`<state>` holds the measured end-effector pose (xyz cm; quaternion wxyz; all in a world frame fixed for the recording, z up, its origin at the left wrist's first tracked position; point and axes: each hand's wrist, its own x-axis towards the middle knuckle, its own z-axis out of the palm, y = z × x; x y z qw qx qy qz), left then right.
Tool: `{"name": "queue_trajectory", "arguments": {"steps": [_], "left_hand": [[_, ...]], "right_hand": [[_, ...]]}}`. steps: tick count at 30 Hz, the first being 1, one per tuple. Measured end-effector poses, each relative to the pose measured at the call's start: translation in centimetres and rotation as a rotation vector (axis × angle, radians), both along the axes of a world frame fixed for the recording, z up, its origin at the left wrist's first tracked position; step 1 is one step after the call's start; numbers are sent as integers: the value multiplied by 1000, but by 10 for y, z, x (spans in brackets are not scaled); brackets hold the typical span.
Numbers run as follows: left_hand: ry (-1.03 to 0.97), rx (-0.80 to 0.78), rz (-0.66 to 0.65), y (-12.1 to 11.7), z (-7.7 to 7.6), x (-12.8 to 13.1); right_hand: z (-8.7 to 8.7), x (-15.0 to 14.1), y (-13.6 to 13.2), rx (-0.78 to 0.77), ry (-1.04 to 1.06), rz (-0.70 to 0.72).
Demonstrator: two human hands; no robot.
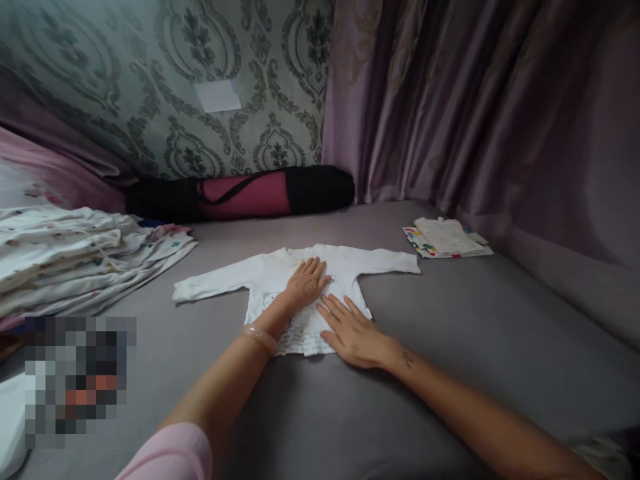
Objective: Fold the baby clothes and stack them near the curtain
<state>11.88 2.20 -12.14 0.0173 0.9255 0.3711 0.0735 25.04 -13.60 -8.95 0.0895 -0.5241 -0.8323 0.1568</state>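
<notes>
A small white long-sleeved shirt lies spread on the grey sheet, its sleeves stretched out to both sides. Faint drawings and lines of print show on its front. My left hand rests flat on the upper middle of the shirt, fingers extended; a pale bangle circles that wrist. Lower down and to the right, my right hand lies flat on the shirt's body with its fingers spread. Both hands cover part of the print, and neither grips the cloth.
Folded clothes sit in a small stack at the back right. A large heap of light clothes is on the left. A long black and red bag lies along the patterned wall. Purple curtains hang at the right.
</notes>
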Motion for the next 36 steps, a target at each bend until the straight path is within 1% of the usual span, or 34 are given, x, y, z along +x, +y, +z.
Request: {"name": "queue_trajectory", "arguments": {"steps": [2, 4, 6, 8, 9, 10, 11, 12, 13, 14, 15, 16, 18, 21, 23, 25, 27, 29, 30, 32, 34, 36], "left_hand": [[8, 3, 2, 1, -2, 1], [13, -2, 1, 2, -3, 2], [7, -12, -5, 4, -3, 2], [-3, -44, -24, 5, 0, 0], [-12, -63, -41, 5, 2, -1], [-25, -77, -57, 5, 5, -3], [-42, -80, -68, 5, 7, -5], [-63, -69, -62, 5, 9, -8], [-86, -47, -34, 6, 11, -11], [-105, -20, 19, 7, 12, -15], [-117, 6, 86, 9, 12, -18], [-121, 25, 160, 13, 12, -22], [-115, 46, 294, 21, 9, -30], [-95, 70, 411, 37, 2, -42], [-65, 58, 429, 45, -2, -49], [-31, 18, 430, 50, -4, -53], [-8, -28, 425, 53, -3, -55], [9, -63, 417, 53, 2, -56], [13, -61, 412, 52, 4, -55], [-5, 5, 402, 49, 7, -52], [-41, 76, 382, 45, 5, -47], [-47, 58, 360, 43, 1, -42]], "right_hand": [[5, -5, -16, -38, 33, 27], [12, -8, -29, -109, 86, 75], [20, -7, -33, -195, 164, 127], [27, -1, -25, -298, 267, 188], [29, 2, -15, -352, 316, 198], [30, 7, -2, -384, 358, 185], [29, 11, 13, -397, 385, 140], [27, 15, 31, -346, 393, 44], [24, 17, 50, -220, 389, -68], [20, 19, 69, -100, 363, -145], [15, 19, 87, -12, 307, -215], [10, 17, 104, 35, 230, -254], [1, 9, 133, 72, 78, -315], [-12, -8, 160, 125, -43, -380], [-20, -16, 169, 153, -70, -433], [-26, -19, 175, 145, -91, -468], [-29, -16, 179, 113, -105, -461], [-27, -14, 181, 61, -109, -442], [-26, -14, 181, 38, -108, -438], [-24, -18, 180, 34, -99, -433], [-25, -25, 177, 80, -83, -409], [-27, -34, 174, 119, -70, -383]]}}
